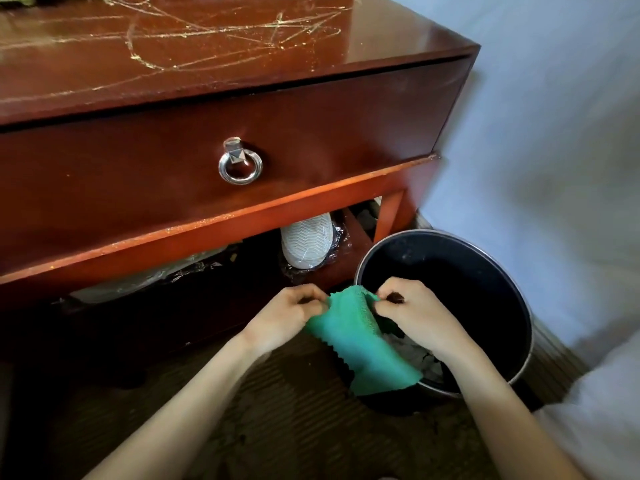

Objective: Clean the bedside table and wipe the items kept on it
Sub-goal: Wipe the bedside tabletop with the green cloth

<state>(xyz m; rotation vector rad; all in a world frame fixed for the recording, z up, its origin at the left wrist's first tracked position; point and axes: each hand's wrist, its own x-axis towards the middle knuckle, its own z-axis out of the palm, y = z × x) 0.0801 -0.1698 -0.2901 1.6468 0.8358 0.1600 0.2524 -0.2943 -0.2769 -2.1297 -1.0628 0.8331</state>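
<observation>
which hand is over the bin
The right hand: it grips the green cloth above the bin, while the left hand is beside it.

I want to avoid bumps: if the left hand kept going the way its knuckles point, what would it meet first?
Probably the plastic-wrapped white shoe under the bedside table; the left hand, pinching the green cloth, points there, though depth is unclear.

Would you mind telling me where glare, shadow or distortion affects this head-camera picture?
In the head view, glare brightens the bedside table top near its right corner; deep shadow hides the space under its drawer and the inside of the black bin; wide-angle distortion bends the table's edges; the green cloth, pinched by left hand and right hand, stays fairly sharp.
</observation>
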